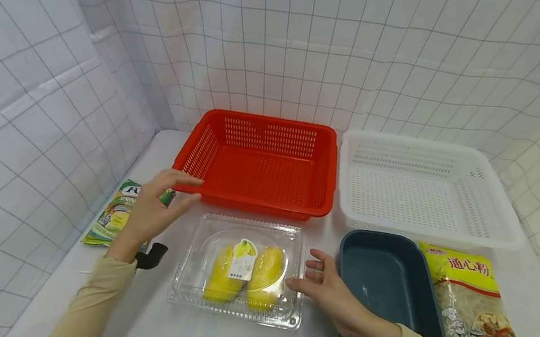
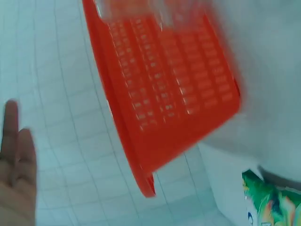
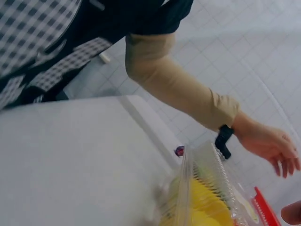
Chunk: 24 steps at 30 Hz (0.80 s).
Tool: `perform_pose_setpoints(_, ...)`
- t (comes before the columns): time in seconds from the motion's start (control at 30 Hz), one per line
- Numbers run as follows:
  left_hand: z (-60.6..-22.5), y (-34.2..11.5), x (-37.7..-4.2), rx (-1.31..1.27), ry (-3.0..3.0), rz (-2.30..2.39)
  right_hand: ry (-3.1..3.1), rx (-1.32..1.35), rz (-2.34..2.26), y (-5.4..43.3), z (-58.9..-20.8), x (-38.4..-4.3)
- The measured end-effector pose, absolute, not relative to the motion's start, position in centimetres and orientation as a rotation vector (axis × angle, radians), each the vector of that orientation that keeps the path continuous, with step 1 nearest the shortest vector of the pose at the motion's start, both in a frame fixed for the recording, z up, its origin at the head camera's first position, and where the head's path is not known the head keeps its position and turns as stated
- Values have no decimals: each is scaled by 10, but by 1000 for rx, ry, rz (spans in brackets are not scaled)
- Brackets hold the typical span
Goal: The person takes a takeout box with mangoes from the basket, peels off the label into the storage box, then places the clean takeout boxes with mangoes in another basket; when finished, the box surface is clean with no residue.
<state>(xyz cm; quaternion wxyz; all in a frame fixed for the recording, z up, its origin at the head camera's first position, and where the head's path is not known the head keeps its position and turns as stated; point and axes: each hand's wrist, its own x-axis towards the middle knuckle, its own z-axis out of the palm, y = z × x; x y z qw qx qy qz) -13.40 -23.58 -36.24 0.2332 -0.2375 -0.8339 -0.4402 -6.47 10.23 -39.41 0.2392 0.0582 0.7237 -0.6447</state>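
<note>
A clear plastic clamshell box with two yellow mangoes inside lies on the table, a white label on its lid. The right hand is by the box's right side, its fingers extended toward it; whether the fingertips touch the box I cannot tell. To the upper left of the box, the left hand hovers with thumb and fingers apart and nothing between them. It is near the left front corner of a red plastic basket. In the right wrist view the mangoes show through the box's side.
A white basket stands right of the red one. A dark blue tray sits partly beneath the right forearm. Beside it lies a yellow bag of macaroni. A green packet lies behind the left wrist. Gridded white cloth encloses the table.
</note>
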Motion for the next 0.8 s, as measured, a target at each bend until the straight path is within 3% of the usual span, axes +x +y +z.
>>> perform_pose_setpoints(0.4,-395,-217,-95,-993,-2787,-1154,2206,-172,-1834,117,-382,-73)
perform_pose_setpoints(0.63,-409,-219,-94,-1007,-2819,-1023,2274,-303,-1861,114,-383,-82)
perform_pose_setpoints(0.8,-410,-216,-93,-970,-2846,-1057,2401,-578,-1868,107,-389,-92)
